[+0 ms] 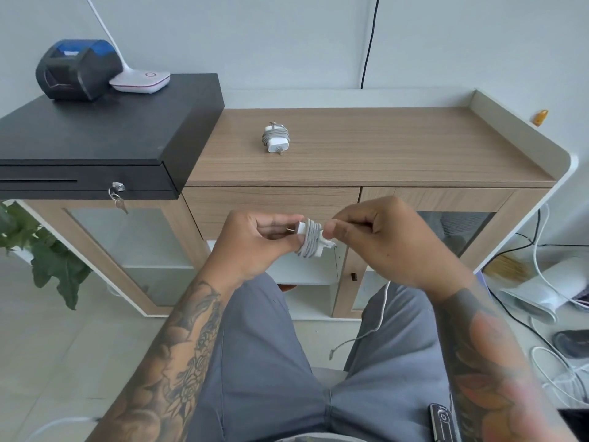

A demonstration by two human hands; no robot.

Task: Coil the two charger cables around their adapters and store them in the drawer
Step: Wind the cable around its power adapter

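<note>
One white adapter [276,138] with its grey cable wound around it lies on the wooden cabinet top [382,145]. In front of the closed drawer [271,199], my left hand [255,244] grips a second white adapter [310,238] that has several turns of grey cable on it. My right hand [382,240] pinches the cable right next to that adapter. The loose cable tail [373,327] hangs down between my knees and ends free.
A black cash drawer [95,138] with keys sits on the cabinet's left, carrying a black-and-blue printer [76,68] and a white lamp base [140,81]. A plant [41,253] stands low left. Cables and white devices [548,298] lie on the floor at right.
</note>
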